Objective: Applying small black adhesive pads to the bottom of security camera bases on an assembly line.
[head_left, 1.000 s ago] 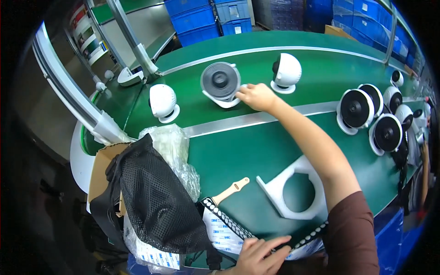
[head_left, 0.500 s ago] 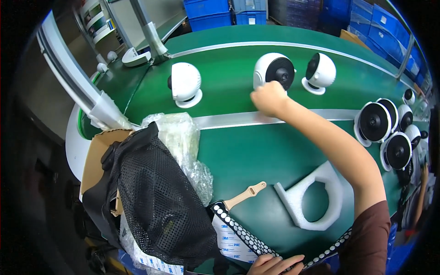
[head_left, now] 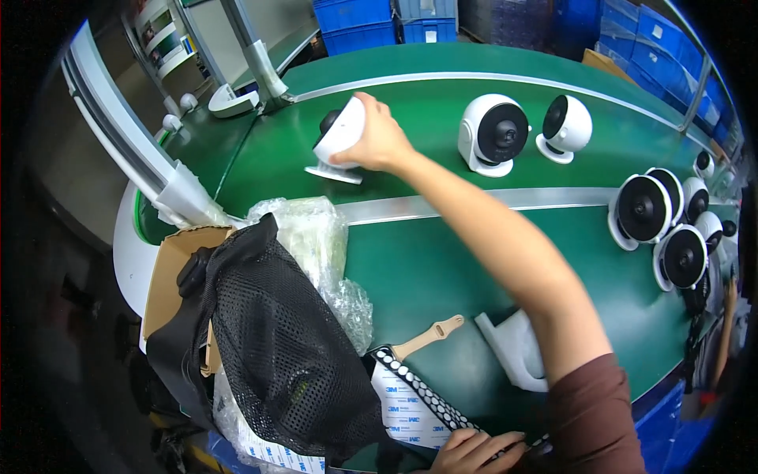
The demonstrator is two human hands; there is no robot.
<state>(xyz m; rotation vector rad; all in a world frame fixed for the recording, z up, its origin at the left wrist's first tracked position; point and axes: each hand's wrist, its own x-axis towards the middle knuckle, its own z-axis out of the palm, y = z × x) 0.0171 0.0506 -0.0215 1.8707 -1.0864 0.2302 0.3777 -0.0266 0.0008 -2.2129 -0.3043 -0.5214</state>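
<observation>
My right hand [head_left: 375, 136] is closed around a white rounded device [head_left: 344, 136] with a black knob-like front and a flat foot. The device is tilted, its foot slanting just over the green belt or touching it; I cannot tell which. At the lower edge, my left hand [head_left: 478, 453] has its fingers curled over a black strip [head_left: 422, 395] with rows of white round dots. The strip runs up to a beige flat-handled tool [head_left: 429, 337]. Beside my right forearm lies a white foam holder [head_left: 512, 347], partly hidden by the arm.
Two more white devices, one black-faced [head_left: 497, 134] and one turned aside [head_left: 564, 126], stand on the belt [head_left: 418, 103]. Several more [head_left: 643, 207] crowd the right edge. A black mesh bag [head_left: 292, 347], bubble wrap [head_left: 312, 237] and a cardboard box [head_left: 178, 276] fill the left.
My right hand has moved left from the middle black-faced device and taken hold of the left device, tilting it. The two other belt devices have shifted slightly right.
</observation>
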